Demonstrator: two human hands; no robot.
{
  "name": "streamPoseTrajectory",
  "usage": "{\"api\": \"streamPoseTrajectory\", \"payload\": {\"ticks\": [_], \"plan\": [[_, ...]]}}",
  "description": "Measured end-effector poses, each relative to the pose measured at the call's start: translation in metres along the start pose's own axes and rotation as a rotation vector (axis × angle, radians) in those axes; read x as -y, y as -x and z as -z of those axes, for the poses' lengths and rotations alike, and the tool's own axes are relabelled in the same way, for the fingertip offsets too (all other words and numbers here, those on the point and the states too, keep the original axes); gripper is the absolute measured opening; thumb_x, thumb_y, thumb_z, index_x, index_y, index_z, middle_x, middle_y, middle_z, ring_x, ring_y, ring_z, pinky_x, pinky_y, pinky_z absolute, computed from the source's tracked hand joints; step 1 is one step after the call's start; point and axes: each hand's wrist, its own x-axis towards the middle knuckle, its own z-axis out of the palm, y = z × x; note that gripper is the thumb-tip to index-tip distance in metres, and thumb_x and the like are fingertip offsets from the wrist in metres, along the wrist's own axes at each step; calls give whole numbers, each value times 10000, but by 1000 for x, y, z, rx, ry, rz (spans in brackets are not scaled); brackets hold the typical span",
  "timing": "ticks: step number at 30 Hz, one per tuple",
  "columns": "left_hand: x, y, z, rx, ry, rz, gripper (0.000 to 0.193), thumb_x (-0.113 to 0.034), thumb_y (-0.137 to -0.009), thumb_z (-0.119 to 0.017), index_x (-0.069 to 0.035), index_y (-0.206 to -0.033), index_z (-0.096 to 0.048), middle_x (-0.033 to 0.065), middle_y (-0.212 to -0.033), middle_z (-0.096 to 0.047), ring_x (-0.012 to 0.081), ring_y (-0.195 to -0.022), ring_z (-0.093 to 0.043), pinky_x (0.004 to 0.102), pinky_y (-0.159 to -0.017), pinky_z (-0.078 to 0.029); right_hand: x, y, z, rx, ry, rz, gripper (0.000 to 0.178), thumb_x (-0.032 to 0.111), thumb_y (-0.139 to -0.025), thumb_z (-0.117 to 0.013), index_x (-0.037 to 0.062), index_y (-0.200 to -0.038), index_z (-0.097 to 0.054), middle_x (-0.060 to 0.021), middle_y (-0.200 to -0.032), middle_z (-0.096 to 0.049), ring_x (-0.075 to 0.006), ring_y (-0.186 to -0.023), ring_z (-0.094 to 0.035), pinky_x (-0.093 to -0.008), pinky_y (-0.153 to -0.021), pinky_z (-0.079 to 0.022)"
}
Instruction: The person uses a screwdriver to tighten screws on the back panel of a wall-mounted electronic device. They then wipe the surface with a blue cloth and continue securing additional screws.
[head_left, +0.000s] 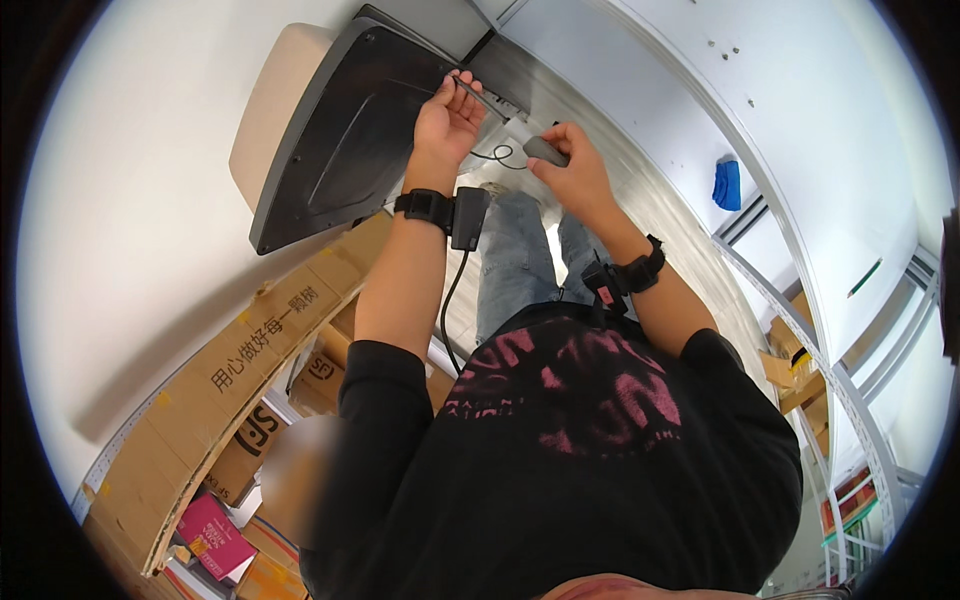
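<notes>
A large black panel (pixel 345 135) with small screws along its edge stands tilted at the upper left, backed by a beige padded part (pixel 272 100). Palm up beside the panel's upper right corner, my left hand (pixel 447 120) has its fingers curled at the tip end of a screwdriver (pixel 519 130). The tool has a thin metal shaft, a pale collar and a dark grey handle. My right hand (pixel 573 170) grips that handle between thumb and fingers. Where the tip meets the panel, if it does, is hidden by my left fingers.
An open cardboard box (pixel 250 340) with smaller cartons and a pink box (pixel 215 537) stands at the left. A thin black cable (pixel 497 154) lies beyond my legs. On the right is a white shelf unit (pixel 775 195) with a blue object (pixel 727 186) on it.
</notes>
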Motion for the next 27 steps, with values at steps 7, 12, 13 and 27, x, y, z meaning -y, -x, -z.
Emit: {"api": "streamPoseTrajectory", "payload": {"ticks": [7, 12, 13, 27], "plan": [[-4, -4, -9, -68, 16, -54, 166, -221, -931, -550, -81, -997, -609, 24, -953, -675, 178, -865, -641, 293, -709, -522, 9, -9, -2, 35, -75, -14, 347, 135, -768, -687, 48, -1055, -511, -55, -869, -636, -93, -656, -556, -242, -446, -389], [-7, -7, -9, -61, 46, -61, 155, -205, -936, -536, -73, -980, -605, 34, -944, -674, 184, -845, -645, 288, -700, -526, 15, -14, -2, 59, -158, -89, 305, 99, -743, -698, 18, -972, -513, -107, -901, -648, -171, -827, -609, -302, -759, -462], [-7, -8, -9, -62, 49, -60, 157, -204, -936, -535, -70, -979, -604, 37, -943, -674, 185, -846, -645, 288, -704, -527, 14, -15, -2, 64, -175, -90, 301, 96, -745, -698, 16, -969, -513, -104, -897, -647, -167, -817, -607, -300, -747, -464], [-11, -10, -6, -69, 45, -56, 174, -200, -936, -536, -52, -1003, -599, 58, -945, -670, 207, -845, -641, 306, -721, -527, 1, -26, -9, 44, -65, 95, 349, 68, -748, -698, 28, -1042, -515, -76, -906, -615, -124, -743, -578, -257, -580, -459]]}}
